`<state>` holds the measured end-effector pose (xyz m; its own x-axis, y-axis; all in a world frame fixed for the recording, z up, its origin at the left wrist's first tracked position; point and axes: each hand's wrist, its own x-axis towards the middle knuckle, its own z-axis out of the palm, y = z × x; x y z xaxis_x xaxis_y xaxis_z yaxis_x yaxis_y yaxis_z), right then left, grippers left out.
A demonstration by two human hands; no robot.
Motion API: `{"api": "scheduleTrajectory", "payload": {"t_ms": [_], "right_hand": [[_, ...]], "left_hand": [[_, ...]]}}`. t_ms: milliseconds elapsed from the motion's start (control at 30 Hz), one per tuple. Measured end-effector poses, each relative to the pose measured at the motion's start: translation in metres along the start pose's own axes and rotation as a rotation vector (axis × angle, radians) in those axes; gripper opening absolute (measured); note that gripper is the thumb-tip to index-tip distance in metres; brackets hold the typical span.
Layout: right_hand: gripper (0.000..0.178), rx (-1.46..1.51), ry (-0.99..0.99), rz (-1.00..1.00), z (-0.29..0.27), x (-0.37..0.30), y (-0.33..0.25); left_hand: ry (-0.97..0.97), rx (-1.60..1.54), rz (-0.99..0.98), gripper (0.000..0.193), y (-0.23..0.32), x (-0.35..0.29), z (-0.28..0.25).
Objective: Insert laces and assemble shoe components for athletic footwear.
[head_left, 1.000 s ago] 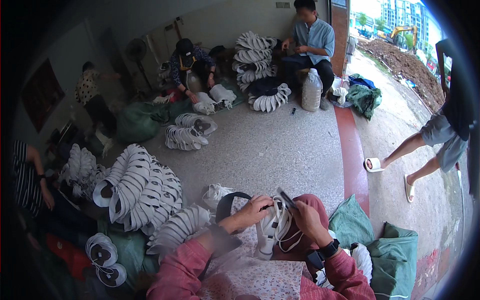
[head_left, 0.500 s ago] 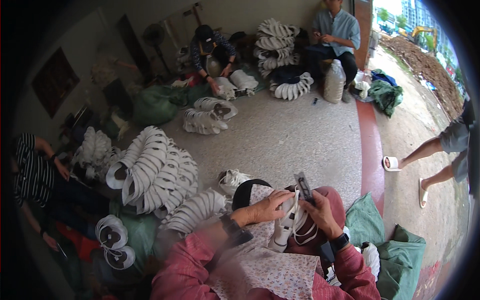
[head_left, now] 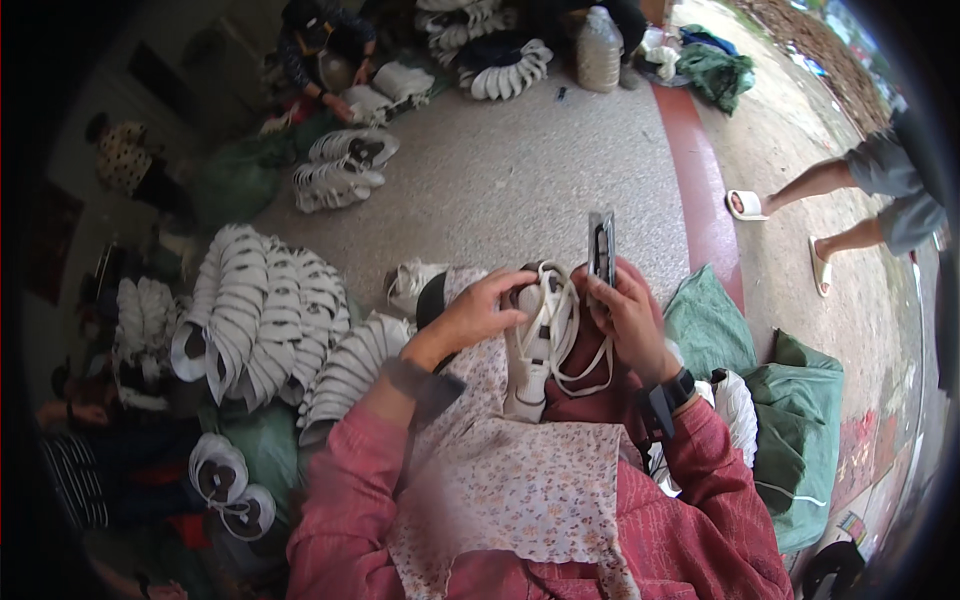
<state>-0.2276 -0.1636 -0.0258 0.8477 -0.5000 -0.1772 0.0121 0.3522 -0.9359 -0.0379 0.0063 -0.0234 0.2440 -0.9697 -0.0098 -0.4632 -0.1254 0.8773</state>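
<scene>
A white shoe upper (head_left: pixel 528 362) lies lengthwise on my lap, on a floral apron (head_left: pixel 520 485). Loose cream laces (head_left: pixel 578 375) loop out from its right side. My left hand (head_left: pixel 485 315) is at the far end of the shoe upper, its fingers curled onto the edge and partly hiding it. In my right hand (head_left: pixel 632 320) a flat grey metal tool with a dark slot (head_left: pixel 602 245) points up and away; its exact kind is unclear. That hand is beside the laces, and its fingers are closed round the tool's lower end.
Long nested stacks of white shoe uppers (head_left: pixel 270 315) stand to my left. Green sacks (head_left: pixel 795 440) lie to my right. Beyond the speckled floor (head_left: pixel 510 170), a person (head_left: pixel 330 55) handles more uppers. Someone's legs in slippers (head_left: pixel 820 190) are outside at right.
The view has tipped down, so my hands and lap appear higher. My left fingers are more curled at the shoe upper's far end; the tool now stands more upright.
</scene>
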Motion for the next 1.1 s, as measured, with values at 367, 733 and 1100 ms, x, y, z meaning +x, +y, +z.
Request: {"api": "scheduleTrajectory", "payload": {"t_ms": [367,733,1100], "right_hand": [[0.016,0.194,0.006,0.017,-0.028,-0.049,0.014],[0.024,0.127,0.288,-0.304,-0.018,-0.031,0.041],[0.031,-0.038,0.144,-0.076,-0.021,-0.036,0.024]], "left_hand": [[0.28,0.432,0.135,0.048,-0.018,-0.059,-0.024],[0.533,0.294,0.16,0.04,-0.083,-0.045,-0.004],[0.759,0.638,0.142,0.007,-0.053,-0.074,-0.027]]}}
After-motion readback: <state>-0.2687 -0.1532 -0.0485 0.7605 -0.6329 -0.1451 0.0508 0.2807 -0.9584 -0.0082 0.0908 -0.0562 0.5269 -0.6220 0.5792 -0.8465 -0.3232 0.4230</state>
